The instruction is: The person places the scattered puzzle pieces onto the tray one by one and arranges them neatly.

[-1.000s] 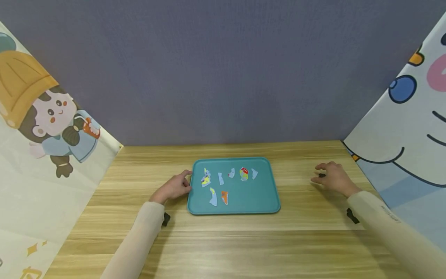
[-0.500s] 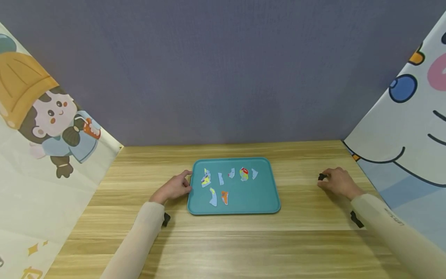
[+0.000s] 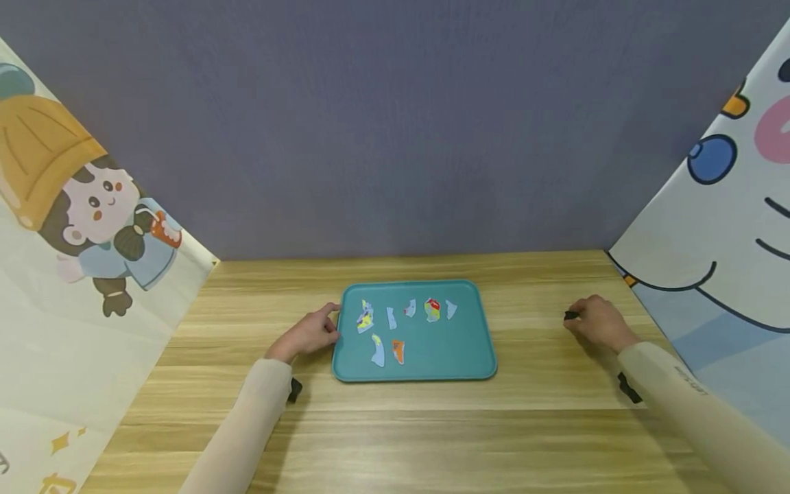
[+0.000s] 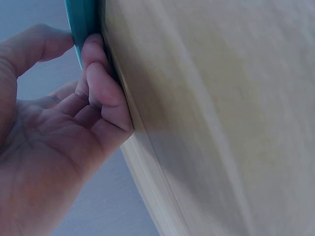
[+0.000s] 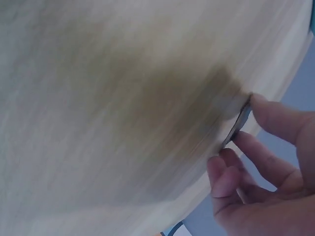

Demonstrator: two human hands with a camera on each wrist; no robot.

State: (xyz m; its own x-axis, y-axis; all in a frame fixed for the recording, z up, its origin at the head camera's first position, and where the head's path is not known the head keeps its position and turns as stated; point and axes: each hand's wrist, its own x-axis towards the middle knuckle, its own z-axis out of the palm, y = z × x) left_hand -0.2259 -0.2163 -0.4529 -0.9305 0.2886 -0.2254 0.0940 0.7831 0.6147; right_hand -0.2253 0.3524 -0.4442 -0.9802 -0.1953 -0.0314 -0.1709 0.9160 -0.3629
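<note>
In the head view my right hand [image 3: 597, 322] is at the right of the table, pinching a small flat dark piece [image 3: 572, 315] between thumb and fingertips. The right wrist view shows this piece [image 5: 237, 123] edge-on, thin and wavy in outline. My left hand [image 3: 308, 333] holds the left edge of a teal tray [image 3: 457, 353] with thumb and fingertips. In the left wrist view the other fingers [image 4: 106, 86] curl near the tabletop beside the tray's rim [image 4: 84, 19]. On the tray lie several irregular flat pieces, including a yellow-and-purple one [image 3: 365, 318], a red-and-yellow one [image 3: 432, 310] and an orange one [image 3: 398, 351].
The tray lies on a light wooden table [image 3: 432, 446]. A grey-blue wall [image 3: 395, 137] rises behind it. Printed cartoon panels stand at the left [image 3: 111, 226] and right [image 3: 697, 226]. Dark wrist bands [image 3: 629, 387] show beside the sleeves.
The right hand's fingers have closed on the dark piece, which was partly hidden beside them a second ago. The left hand and tray stay in place.
</note>
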